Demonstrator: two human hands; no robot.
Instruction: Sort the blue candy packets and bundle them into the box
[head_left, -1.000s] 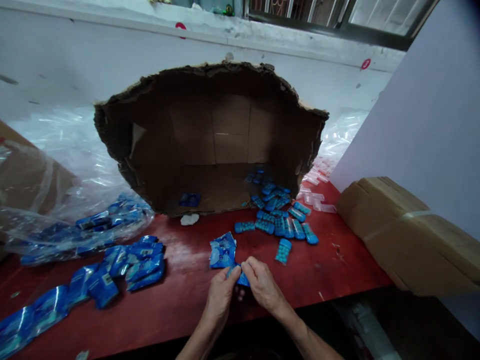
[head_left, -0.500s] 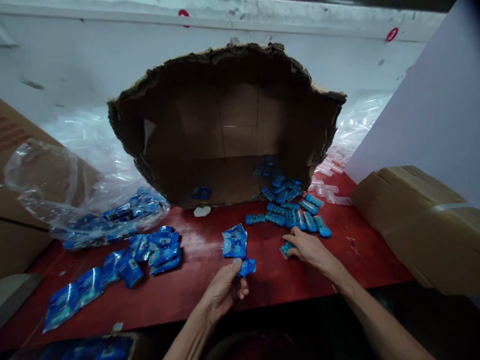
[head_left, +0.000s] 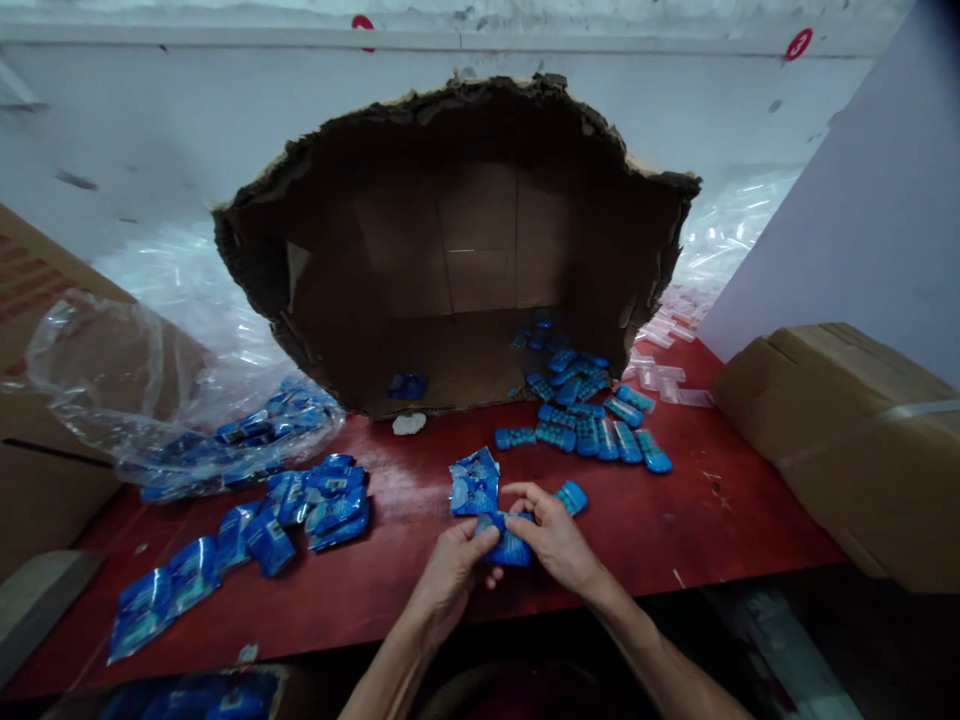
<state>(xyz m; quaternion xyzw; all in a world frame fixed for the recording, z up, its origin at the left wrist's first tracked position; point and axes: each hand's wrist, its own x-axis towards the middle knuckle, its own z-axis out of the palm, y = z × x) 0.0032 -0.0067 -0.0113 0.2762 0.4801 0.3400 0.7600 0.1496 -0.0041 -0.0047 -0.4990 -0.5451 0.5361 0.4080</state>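
My left hand [head_left: 455, 572] pinches one side of a small shiny blue packet [head_left: 511, 548] between thumb and fingers. At the packet's other side, my right hand [head_left: 556, 540] grips its upper edge with the fingertips. A small blue container of beads [head_left: 573, 496] shows just behind my right hand, partly hidden; whether the hand touches it I cannot tell. Just beyond both hands, another blue packet [head_left: 475, 482] lies flat on the red table [head_left: 405, 590].
A torn-open cardboard box [head_left: 480, 280] faces me, with several blue containers [head_left: 598, 437] spilling from its right side. To the left lie blue packets [head_left: 270, 540] and a clear plastic bag [head_left: 187, 420]. A closed carton [head_left: 855, 450] stands at right, near clear plastic pieces [head_left: 664, 380].
My right hand has moved left from the bead container to the blue packet in my left hand. More of the packet shows between my hands.
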